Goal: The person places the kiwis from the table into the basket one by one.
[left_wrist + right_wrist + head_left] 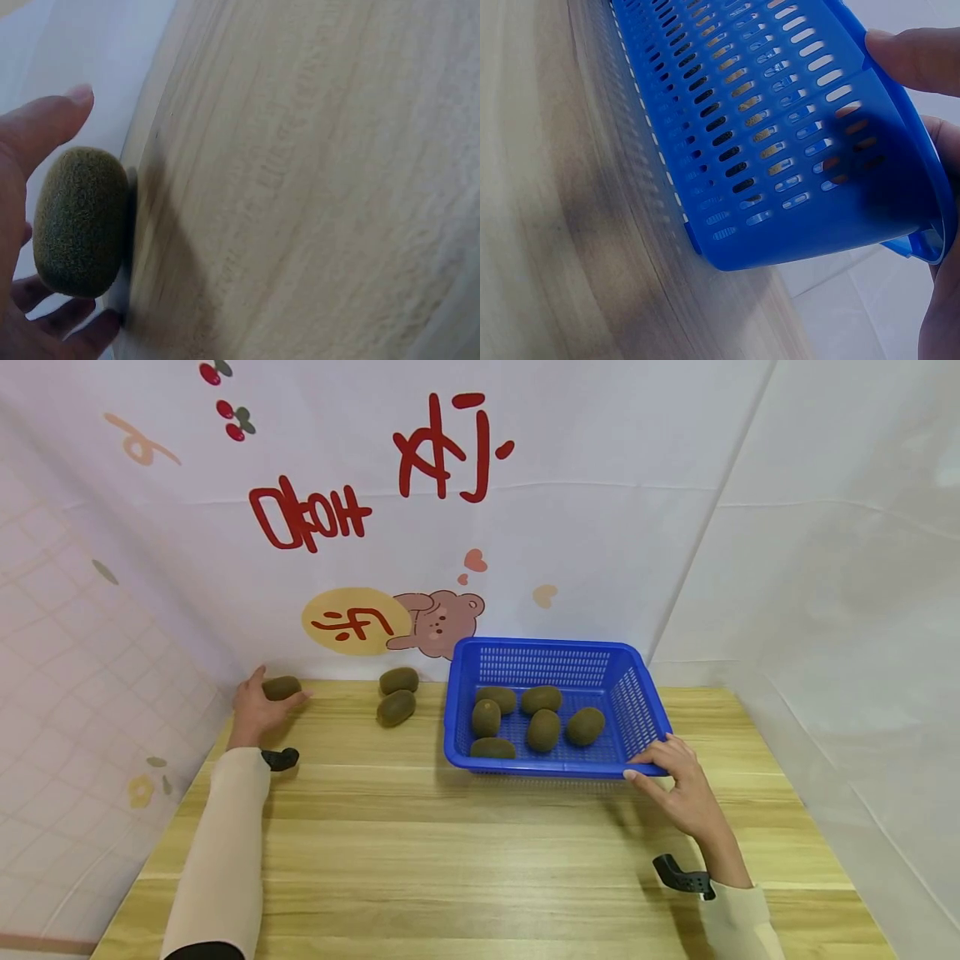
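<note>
The basket [543,768] is plain blue, slotted in rows; the kiwis [543,732] are brown (greenish up close). The table [465,860] shows yellowish wood grain, the sleeves [228,827] cream, the white cloth [600,543] red lettering [482,456] and a pink bear [450,631].

Left arm [225,843] extends forward, left grip [257,708] spread, thumb [49,126] apart from fingers [71,319]. Right forearm [741,918] slants inward, right grip [681,787] bent in pinch.

looks like a curtained-off nook tbh, can't tell if home or workplace: creased white cloth sheets [600,552] with chunky red lettering [483,452] and a pinkish-brown cartoon bear [447,625] wall in a flat, pale yellow wood-grain table [450,860] on three sides
</note>
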A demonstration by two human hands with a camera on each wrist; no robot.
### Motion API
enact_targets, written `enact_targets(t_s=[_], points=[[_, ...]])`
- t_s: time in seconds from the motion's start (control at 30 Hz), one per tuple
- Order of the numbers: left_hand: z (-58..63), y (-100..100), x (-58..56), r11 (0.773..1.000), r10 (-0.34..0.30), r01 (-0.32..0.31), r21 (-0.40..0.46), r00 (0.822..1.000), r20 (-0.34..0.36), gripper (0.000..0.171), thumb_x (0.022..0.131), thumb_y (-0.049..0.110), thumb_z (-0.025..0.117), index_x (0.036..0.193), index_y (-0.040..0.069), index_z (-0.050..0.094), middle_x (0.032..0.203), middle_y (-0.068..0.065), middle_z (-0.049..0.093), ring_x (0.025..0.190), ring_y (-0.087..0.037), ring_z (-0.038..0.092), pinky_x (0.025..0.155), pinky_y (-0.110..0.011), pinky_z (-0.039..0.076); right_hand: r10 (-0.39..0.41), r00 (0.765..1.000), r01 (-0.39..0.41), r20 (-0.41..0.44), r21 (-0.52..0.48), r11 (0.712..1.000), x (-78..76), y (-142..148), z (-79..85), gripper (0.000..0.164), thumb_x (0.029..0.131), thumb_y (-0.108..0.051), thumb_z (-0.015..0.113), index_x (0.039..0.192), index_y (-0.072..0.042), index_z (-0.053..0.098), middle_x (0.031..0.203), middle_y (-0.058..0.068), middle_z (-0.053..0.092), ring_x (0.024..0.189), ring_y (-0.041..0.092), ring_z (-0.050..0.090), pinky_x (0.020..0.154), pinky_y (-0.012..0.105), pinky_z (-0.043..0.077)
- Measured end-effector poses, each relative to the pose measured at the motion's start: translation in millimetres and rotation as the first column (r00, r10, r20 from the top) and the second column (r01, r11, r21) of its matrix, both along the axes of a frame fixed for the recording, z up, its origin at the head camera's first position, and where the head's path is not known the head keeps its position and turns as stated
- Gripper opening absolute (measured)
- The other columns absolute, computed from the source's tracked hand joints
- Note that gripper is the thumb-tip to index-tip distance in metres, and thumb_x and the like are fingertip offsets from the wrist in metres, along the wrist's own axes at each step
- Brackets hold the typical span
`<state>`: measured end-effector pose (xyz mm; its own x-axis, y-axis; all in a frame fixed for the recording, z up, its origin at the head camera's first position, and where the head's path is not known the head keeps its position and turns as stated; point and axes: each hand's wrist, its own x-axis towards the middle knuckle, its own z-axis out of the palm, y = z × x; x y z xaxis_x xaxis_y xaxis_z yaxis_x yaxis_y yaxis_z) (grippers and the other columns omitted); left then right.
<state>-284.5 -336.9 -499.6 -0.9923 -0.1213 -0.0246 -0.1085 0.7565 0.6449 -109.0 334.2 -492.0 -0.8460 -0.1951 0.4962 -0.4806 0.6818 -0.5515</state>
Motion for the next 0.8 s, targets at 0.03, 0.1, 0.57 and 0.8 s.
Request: enact_targets(t_s=[0.03, 0.1, 0.57, 0.8], points=[[-0.7, -0.8, -0.9, 1.0, -0.003, 0.003, -0.005, 1.0, -0.002, 0.112, 0.093, 0.059, 0.066, 0.163, -0.002, 0.004, 0.161, -0.042, 0.011, 0.147, -0.061, 0.015, 0.117, -0.073, 0.022, 0.002, 1.0, -0.002, -0.002, 0.0, 1.0, -0.1, -0.1, 0.1, 0.024, 0.082, -0.006, 0.082, 0.092, -0.025, 0.074, 0.089, -0.014, 0.067, 0.093, 0.003, 0.054, 0.119, 0.034, 0.022], [-1.9, -1.2, -2.1, 1.0, -0.004, 0.004, -0.003, 1.0, -0.009, 0.105, 0.095, 0.054, 0.067, 0.162, -0.004, 0.011, 0.159, -0.043, 0.018, 0.145, -0.06, 0.021, 0.117, -0.072, 0.024, 0.002, 1.0, -0.002, -0.002, -0.001, 1.0, -0.1, -0.3, 0.0, 0.024, 0.082, -0.006, 0.082, 0.092, -0.026, 0.074, 0.089, -0.014, 0.067, 0.093, 0.003, 0.054, 0.119, 0.034, 0.022], [0.1, 8.5, 4.8, 0.998, 0.052, -0.049, 0.037, 0.995, -0.086, 0.064, 0.099, 0.018, 0.067, 0.153, -0.005, 0.04, 0.152, -0.037, 0.04, 0.139, -0.057, 0.036, 0.114, -0.068, 0.032, 0.005, 1.0, -0.005, -0.008, -0.007, 1.0, -0.6, 1.0, -1.7, 0.023, 0.082, -0.005, 0.082, 0.092, -0.024, 0.074, 0.089, -0.013, 0.067, 0.093, 0.003, 0.054, 0.121, 0.036, 0.021], [-3.2, 6.2, 4.7, 0.997, 0.066, -0.064, 0.039, 0.995, -0.068, 0.066, 0.101, 0.023, 0.066, 0.155, -0.002, 0.037, 0.154, -0.036, 0.038, 0.14, -0.056, 0.037, 0.113, -0.069, 0.033, 0.022, 0.999, -0.023, -0.035, -0.015, 1.0, -1.7, 1.0, -3.0, 0.025, 0.082, -0.003, 0.081, 0.091, -0.026, 0.074, 0.086, -0.011, 0.067, 0.092, 0.005, 0.053, 0.12, 0.038, 0.022]])
